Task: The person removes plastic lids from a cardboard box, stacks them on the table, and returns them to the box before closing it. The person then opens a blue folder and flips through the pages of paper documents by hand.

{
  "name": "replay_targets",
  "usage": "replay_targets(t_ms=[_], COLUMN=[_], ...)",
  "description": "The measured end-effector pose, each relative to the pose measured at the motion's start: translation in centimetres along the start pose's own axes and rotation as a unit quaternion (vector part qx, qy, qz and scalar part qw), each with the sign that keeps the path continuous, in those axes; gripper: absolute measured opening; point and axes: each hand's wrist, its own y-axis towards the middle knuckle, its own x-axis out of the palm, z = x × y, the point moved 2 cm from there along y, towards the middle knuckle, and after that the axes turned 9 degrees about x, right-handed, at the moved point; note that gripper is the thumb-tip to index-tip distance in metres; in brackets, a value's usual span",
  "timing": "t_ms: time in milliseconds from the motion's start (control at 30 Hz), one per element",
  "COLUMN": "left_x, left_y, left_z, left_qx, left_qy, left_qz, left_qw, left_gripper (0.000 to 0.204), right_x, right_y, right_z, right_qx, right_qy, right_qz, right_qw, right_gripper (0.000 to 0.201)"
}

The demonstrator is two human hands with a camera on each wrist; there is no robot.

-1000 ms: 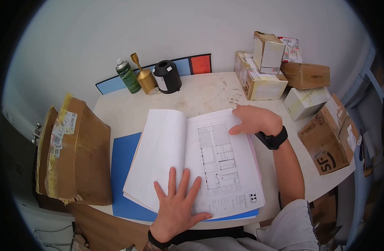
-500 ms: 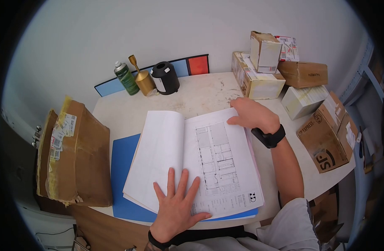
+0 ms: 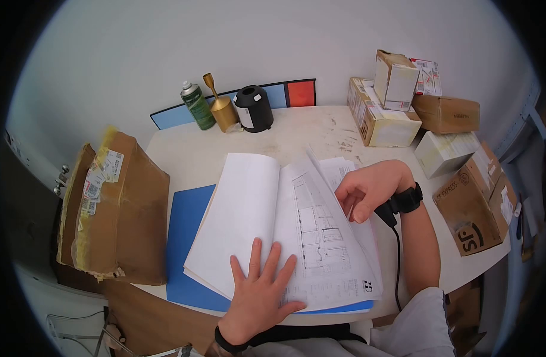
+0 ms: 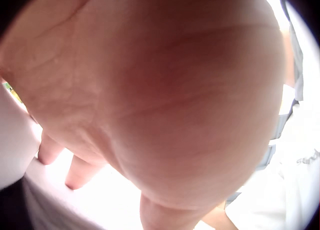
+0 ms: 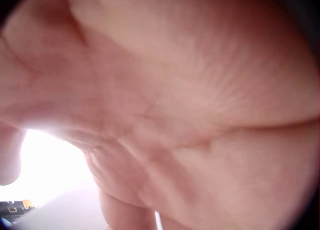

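Note:
A stack of printed paper lies spread open on the table. The left hand [image 3: 256, 298] rests flat with fingers spread over the lower middle of the pages. Beneath its fingertips is a printed sheet [image 3: 314, 232] with a floor plan, its upper right corner raised and its right edge bowed upward. At that bowed edge is the right hand [image 3: 374, 187], fingers loosely bent against the sheet and thumb apart from it. A turned-over white page [image 3: 234, 208] lies on the left half, above a blue folder [image 3: 183, 250]. Palms fill most of both wrist views.
A tall cardboard box [image 3: 130, 208] stands at the left. Along the back are a green spray can [image 3: 198, 107], a gold bottle [image 3: 225, 113] and a black canister [image 3: 254, 110]. Several parcels, including an SF box [image 3: 469, 208], occupy the right. A black cable [image 3: 398, 268] hangs from the right wrist.
The right hand has moved down from the sheet's upper right corner to its right edge. The sheet's corner has risen and folded leftward, uncovering pages beneath. The left hand stays on the pages.

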Motion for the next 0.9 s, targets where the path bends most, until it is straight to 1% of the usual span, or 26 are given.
replay_targets(t_ms=[33, 67, 100, 133, 167, 233, 267, 300, 333, 367, 400, 433, 467, 500, 533, 567, 600, 633, 667, 700, 733, 767, 800, 867, 900], left_x=[-0.7, -1.1, -0.9, -0.5, -0.3, -5.2, -5.6, -5.7, -5.6, -5.0, -4.8, -4.7, -2.7, -1.7, -1.2, -0.7, -0.3, -0.4, -0.5, -0.6, -0.6, -0.7, -0.7, -0.9, -1.0], left_y=[-0.5, -1.0, -2.0, -3.4, -4.3, -4.1, -3.6, -3.4, -3.4, -2.8, -1.7, -1.3, -1.5, -1.2, -0.9, -0.4, -0.2, -0.3, -0.5, -0.8, -0.8, -0.9, -0.9, -0.8, -0.7], left_z=[0.5, 0.8, 0.6, 0.5, 0.5, 2.5, 2.3, 2.7, 3.2, 3.8, 4.6, 4.7, 4.2, 3.8, 3.3, 2.8, 2.1, 2.0, 1.8, 1.6, 1.3, 1.1, 1.0, 0.8, 0.9], left_qx=[0.018, 0.035, 0.030, 0.065, 0.099, 0.172, 0.169, 0.274, 0.375, 0.376, 0.387, 0.384, 0.306, 0.221, 0.147, 0.072, 0.058, 0.065, 0.029, -0.009, -0.011, -0.008, -0.012, -0.009, -0.017], left_qy=[0.001, 0.000, 0.004, -0.142, -0.285, -0.256, -0.256, -0.299, -0.334, -0.333, -0.356, -0.366, -0.278, -0.184, -0.091, 0.002, 0.035, 0.034, 0.031, 0.029, 0.008, 0.009, -0.011, -0.034, -0.042], left_qz=[-0.024, -0.049, -0.051, -0.067, -0.081, -0.135, -0.136, -0.213, -0.284, -0.284, -0.101, 0.086, 0.030, -0.025, -0.033, -0.039, -0.046, -0.045, -0.036, -0.029, -0.035, -0.035, -0.033, -0.030, -0.028], left_qw=[1.000, 0.998, 0.998, 0.985, 0.950, 0.942, 0.942, 0.889, 0.817, 0.817, 0.845, 0.843, 0.910, 0.957, 0.984, 0.997, 0.997, 0.996, 0.998, 0.999, 0.999, 0.999, 0.999, 0.999, 0.999], left_gripper=[0.092, 0.086, 0.086, 0.082, 0.078, 0.042, 0.042, 0.043, 0.044, 0.044, 0.039, 0.035, 0.051, 0.074, 0.075, 0.075, 0.082, 0.082, 0.088, 0.094, 0.099, 0.099, 0.097, 0.095, 0.090], right_x=[0.0, 0.7, 1.6, 2.7, 4.1, 6.6, 7.6, 8.3, 8.7, 9.1, 9.4, 9.5, 9.4, 8.8, 8.1, 7.2, 5.7, 4.1, 2.7, 1.3, -0.3, -1.7, -2.2, -2.9, -3.2], right_y=[0.9, 2.0, 3.0, 4.2, 5.4, 6.5, 7.4, 8.1, 8.7, 9.3, 10.0, 10.2, 9.9, 9.5, 8.9, 8.4, 7.7, 6.9, 6.3, 5.8, 5.3, 4.6, 3.8, 2.5, 2.1], right_z=[-0.1, -0.3, -0.7, -1.7, -3.0, -5.6, -5.6, -5.6, -5.5, -5.4, -5.2, -5.3, -5.6, -5.9, -6.0, -5.8, -5.1, -4.2, -2.5, -0.5, 1.9, 3.7, 4.4, 5.8, 6.0], right_qx=[-0.006, -0.065, -0.123, -0.162, -0.194, -0.185, -0.187, -0.218, -0.246, -0.245, -0.251, -0.257, -0.256, -0.218, -0.178, -0.173, -0.158, -0.142, -0.107, -0.070, 0.031, 0.131, 0.132, 0.125, 0.132], right_qy=[-0.004, 0.003, 0.010, -0.015, -0.024, -0.077, -0.076, -0.131, -0.185, -0.185, -0.181, -0.178, -0.179, -0.129, -0.077, -0.077, -0.102, -0.127, -0.181, -0.233, -0.290, -0.343, -0.341, -0.245, -0.244], right_qz=[-0.002, -0.055, -0.107, -0.116, -0.105, -0.028, -0.030, 0.050, 0.132, 0.133, 0.159, 0.183, 0.184, 0.176, 0.170, 0.174, 0.240, 0.307, 0.394, 0.475, 0.493, 0.505, 0.507, 0.494, 0.495], right_qw=[1.000, 0.996, 0.987, 0.980, 0.975, 0.979, 0.979, 0.966, 0.942, 0.942, 0.938, 0.932, 0.932, 0.951, 0.966, 0.966, 0.952, 0.933, 0.895, 0.846, 0.820, 0.781, 0.780, 0.825, 0.823], right_gripper=[0.064, 0.069, 0.076, 0.084, 0.080, 0.079, 0.079, 0.072, 0.065, 0.065, 0.060, 0.055, 0.055, 0.053, 0.051, 0.051, 0.049, 0.048, 0.045, 0.043, 0.039, 0.036, 0.036, 0.030, 0.030])
